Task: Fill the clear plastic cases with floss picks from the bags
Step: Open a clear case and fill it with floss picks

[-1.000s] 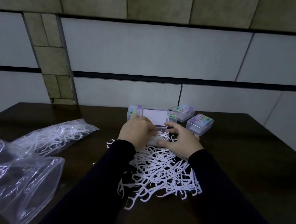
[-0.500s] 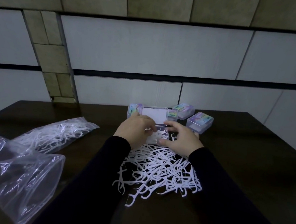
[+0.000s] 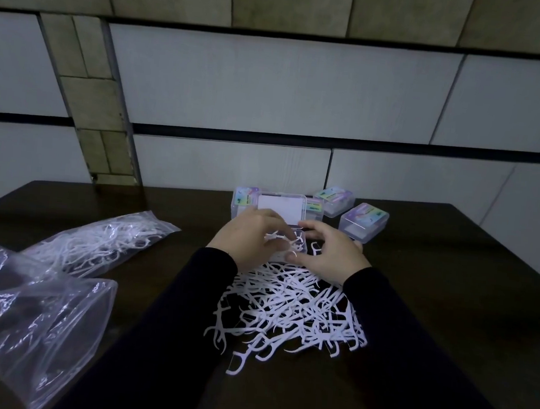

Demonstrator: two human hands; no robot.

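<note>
pinching thin white pick (image 3: 275, 237)

Five clear plastic cases stood toward the far edge of the table (image 3: 452, 287): one open case (image 3: 282, 209) and four closed cases (image 3: 363, 220). Two bags lay near the left edge, one full bag (image 3: 103, 241) and one emptied bag (image 3: 30, 319). Loose floss picks (image 3: 291, 308) were too tangled to count.

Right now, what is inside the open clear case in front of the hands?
The open case holds a few white floss picks, seen between the hands. The left hand pinches one pick over it; the right hand rests beside it. How full it is stays hidden behind the hands.
</note>
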